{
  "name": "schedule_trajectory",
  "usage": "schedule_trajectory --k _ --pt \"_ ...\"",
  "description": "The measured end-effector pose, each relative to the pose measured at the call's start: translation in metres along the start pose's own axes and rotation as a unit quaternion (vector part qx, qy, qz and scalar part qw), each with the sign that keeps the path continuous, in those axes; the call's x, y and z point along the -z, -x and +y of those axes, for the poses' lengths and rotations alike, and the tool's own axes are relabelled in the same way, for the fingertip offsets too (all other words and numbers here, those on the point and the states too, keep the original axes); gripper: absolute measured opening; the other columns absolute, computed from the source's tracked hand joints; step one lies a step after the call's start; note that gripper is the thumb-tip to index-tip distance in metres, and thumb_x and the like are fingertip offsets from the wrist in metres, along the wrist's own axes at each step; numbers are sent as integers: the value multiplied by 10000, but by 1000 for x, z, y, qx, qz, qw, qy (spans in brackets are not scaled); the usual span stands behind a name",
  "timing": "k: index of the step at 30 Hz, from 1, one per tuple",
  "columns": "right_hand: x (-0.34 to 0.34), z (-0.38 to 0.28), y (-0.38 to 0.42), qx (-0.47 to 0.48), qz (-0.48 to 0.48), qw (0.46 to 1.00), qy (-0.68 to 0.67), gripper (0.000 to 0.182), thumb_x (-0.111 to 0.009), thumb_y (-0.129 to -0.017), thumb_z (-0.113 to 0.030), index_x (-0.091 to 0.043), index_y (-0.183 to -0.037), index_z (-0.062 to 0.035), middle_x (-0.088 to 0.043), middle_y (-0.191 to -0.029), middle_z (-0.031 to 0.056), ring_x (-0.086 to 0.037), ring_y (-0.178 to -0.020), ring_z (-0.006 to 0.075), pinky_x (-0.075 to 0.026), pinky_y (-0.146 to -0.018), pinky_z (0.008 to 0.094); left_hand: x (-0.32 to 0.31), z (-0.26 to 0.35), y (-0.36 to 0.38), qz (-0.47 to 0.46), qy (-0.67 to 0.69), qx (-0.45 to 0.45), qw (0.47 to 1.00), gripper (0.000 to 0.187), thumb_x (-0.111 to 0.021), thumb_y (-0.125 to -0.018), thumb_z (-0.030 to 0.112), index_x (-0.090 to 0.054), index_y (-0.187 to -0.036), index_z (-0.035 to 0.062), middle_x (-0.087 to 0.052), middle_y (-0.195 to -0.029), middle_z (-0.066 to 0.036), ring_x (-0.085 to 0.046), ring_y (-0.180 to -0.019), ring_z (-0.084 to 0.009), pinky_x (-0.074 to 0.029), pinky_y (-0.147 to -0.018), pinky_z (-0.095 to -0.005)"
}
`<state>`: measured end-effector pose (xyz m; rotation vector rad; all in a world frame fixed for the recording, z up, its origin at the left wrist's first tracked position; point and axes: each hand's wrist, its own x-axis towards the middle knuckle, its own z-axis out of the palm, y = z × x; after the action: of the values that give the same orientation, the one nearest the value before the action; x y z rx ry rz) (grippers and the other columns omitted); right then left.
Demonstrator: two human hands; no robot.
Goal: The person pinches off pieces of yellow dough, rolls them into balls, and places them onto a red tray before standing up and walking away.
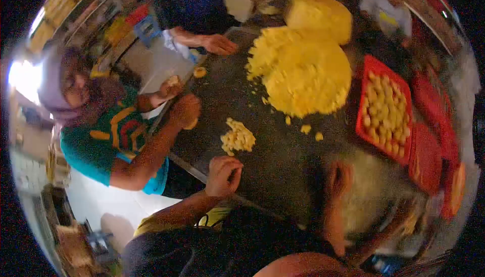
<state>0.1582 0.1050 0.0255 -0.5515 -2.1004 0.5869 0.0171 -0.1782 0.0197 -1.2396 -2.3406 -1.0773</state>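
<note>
My left hand is over the near left part of the dark table, its fingers curled to meet the thumb. Whatever is in that hand, if anything, is hidden. Just beyond it lies a small heap of pale lumps. My right hand hangs over the near right of the table, blurred, with its fingers seemingly bent; I cannot see anything in it. Farther off spreads a large mass of yellow dough, with a few loose dough bits at its near edge.
On the right, a red tray holds many yellowish dough balls, with more red trays beside it. A person at the left works with both hands at the table edge. Another person's hand rests across the table. A third person stands far right.
</note>
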Motion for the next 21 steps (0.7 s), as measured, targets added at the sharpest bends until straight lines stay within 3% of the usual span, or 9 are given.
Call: schedule_trajectory --k 1,6,7,9,11,14,17,18,21 --pt "0 5 3 -53 -7 998 22 57 -573 -794 -54 -573 -782 1 -553 -742 104 -523 -667 230 -438 -605 319 -2 -2 -1 19 -9 23 1000 214 -616 -662 -9 -566 -857 62 -548 -877 -90 -511 -854 -268 -371 -746 -390" --pt "-4 -5 -9 65 -54 996 -38 93 -512 -833 -60 -536 -842 29 -533 -782 132 -506 -734 248 -428 -648 342 11 5 2 -15 -19 40 999 281 -625 -649 22 -566 -912 101 -515 -880 -66 -510 -862 -248 -352 -771 -413" --pt "-1 -2 -13 116 -107 987 10 108 -527 -825 -69 -543 -877 24 -541 -808 143 -508 -750 252 -430 -659 349 18 9 0 -56 -17 44 997 286 -624 -650 37 -564 -920 108 -513 -894 -66 -507 -870 -243 -347 -787 -424" --pt "1 14 -16 189 -161 968 37 135 -542 -818 -78 -550 -911 19 -549 -833 153 -511 -767 256 -433 -670 356 29 18 3 -9 -44 59 997 284 -623 -654 55 -562 -924 115 -519 -887 -58 -506 -876 -236 -345 -793 -428" --pt "-8 34 -6 138 -133 972 137 219 -519 -843 -163 -564 -975 6 -568 -867 156 -531 -699 250 -445 -618 370 55 36 6 32 -64 71 995 282 -622 -658 74 -560 -929 122 -524 -880 -50 -504 -881 -230 -343 -800 -433" --pt "-58 35 14 230 -217 947 -50 216 -520 -841 -161 -560 -980 1 -567 -881 151 -533 -715 247 -445 -632 366 110 54 19 10 -108 85 990 288 -624 -637 94 -557 -916 125 -541 -872 -36 -501 -875 -248 -359 -780 -403" --pt "-121 18 34 327 -297 855 -272 214 -522 -837 -158 -554 -987 -8 -565 -902 143 -536 -740 242 -446 -652 360 155 54 61 86 -197 154 965 263 -616 -638 80 -560 -892 120 -539 -876 -49 -503 -846 -258 -372 -757 -397" --pt "-149 6 40 355 -315 812 -339 214 -522 -836 -157 -552 -989 -11 -564 -909 140 -537 -748 240 -446 -659 358 168 52 73 185 -170 169 953 247 -602 -650 62 -561 -886 122 -537 -853 -56 -506 -817 -269 -378 -737 -399" --pt "-231 -40 68 424 -362 657 -508 214 -524 -832 -154 -546 -997 -19 -562 -931 132 -540 -772 236 -447 -679 352 209 43 114 232 -200 264 915 247 -584 -657 26 -564 -883 125 -529 -825 -61 -513 -803 -269 -378 -727 -381"
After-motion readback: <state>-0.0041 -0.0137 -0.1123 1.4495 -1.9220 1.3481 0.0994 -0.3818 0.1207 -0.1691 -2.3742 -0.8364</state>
